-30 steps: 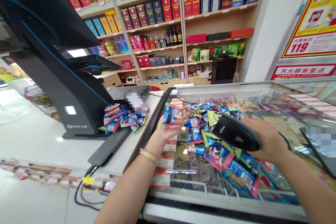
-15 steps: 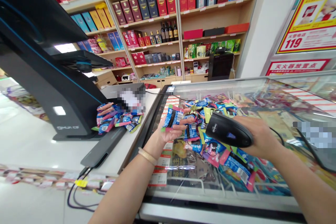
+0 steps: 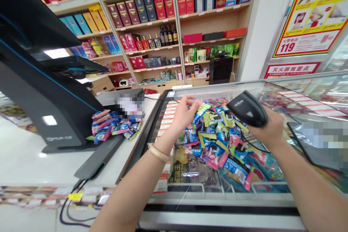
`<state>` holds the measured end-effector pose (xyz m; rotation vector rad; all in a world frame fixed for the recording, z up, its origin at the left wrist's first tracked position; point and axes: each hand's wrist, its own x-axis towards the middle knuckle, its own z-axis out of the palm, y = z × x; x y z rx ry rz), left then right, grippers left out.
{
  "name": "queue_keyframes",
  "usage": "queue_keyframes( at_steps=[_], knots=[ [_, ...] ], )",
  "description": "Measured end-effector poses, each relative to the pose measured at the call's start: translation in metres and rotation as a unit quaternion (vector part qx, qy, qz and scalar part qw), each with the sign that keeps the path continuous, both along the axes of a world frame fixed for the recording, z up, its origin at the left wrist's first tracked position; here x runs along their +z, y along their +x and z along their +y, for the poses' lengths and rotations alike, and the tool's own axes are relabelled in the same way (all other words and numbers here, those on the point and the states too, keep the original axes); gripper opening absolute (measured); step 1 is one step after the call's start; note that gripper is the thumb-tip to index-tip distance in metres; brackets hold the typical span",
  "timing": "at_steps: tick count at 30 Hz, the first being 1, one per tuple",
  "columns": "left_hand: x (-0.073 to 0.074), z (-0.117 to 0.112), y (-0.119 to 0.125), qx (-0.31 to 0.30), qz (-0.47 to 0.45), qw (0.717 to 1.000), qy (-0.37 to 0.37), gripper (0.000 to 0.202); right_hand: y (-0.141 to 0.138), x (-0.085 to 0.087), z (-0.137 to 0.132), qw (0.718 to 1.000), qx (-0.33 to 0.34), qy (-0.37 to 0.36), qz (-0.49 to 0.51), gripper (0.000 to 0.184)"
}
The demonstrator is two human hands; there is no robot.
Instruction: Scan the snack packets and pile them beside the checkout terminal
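Note:
My left hand (image 3: pixel 187 113), with a band on its wrist, has its thumb and fingers closed on the end of a small blue, green and pink snack packet (image 3: pixel 201 111). This packet is at the upper left of a loose pile of similar snack packets (image 3: pixel 214 130) lying on a glass-topped freezer (image 3: pixel 190 190). My right hand (image 3: pixel 269 127) grips a black barcode scanner (image 3: pixel 248 108) above the right part of the pile. The scanner's head points left, and its cable (image 3: pixel 255 147) runs beneath the hand. Its handle is mostly covered by my fingers.
Left of the freezer, a second heap of packets (image 3: pixel 106 127) lies on a white counter (image 3: pixel 32 166) beside a dark checkout terminal (image 3: pixel 54 98). A dark flat device (image 3: pixel 312 152) rests on the glass at right. Shelves (image 3: pixel 144 23) of boxes and bottles stand behind.
My left hand has turned over and moved up from an open palm bearing a packet to the pile's top edge. The scanner has been raised and moved right. The view has shifted slightly.

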<state>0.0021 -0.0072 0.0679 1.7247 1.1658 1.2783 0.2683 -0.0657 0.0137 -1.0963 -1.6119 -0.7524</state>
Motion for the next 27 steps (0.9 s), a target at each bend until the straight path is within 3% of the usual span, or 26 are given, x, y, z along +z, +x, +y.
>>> queue_keyframes(
  at_steps=[3,6,9,13,17,22,25,27],
  knots=[
    [0.004,0.014,0.023,0.031,0.136,0.989,0.054,0.021,0.001,-0.003,0.003,1.0,0.002,0.007,-0.008,0.016],
    [0.005,0.021,0.04,0.052,0.213,0.972,0.082,0.024,0.002,-0.005,0.005,1.0,0.004,0.0,-0.002,0.019],
    [0.003,0.019,0.045,0.05,0.229,0.968,0.089,0.027,0.002,-0.005,0.003,1.0,0.001,-0.014,-0.001,0.021],
    [-0.003,0.01,0.033,0.063,0.199,0.97,0.121,0.026,0.001,-0.003,0.0,0.999,0.01,-0.027,-0.02,0.02],
    [-0.013,0.006,0.002,0.103,0.189,0.962,0.167,0.024,0.0,-0.002,-0.003,0.999,0.016,-0.024,-0.03,0.025],
    [-0.023,0.012,-0.07,0.206,0.255,0.936,0.13,0.028,0.001,-0.005,-0.003,0.999,0.006,-0.02,-0.05,0.027],
    [-0.024,0.018,-0.119,0.341,0.34,0.873,0.075,0.038,-0.001,-0.003,-0.004,0.997,0.012,-0.014,-0.072,0.027],
    [-0.026,0.021,-0.145,0.399,0.398,0.826,0.014,0.048,-0.003,-0.001,-0.006,0.996,0.024,-0.021,-0.078,0.024]
  ],
)
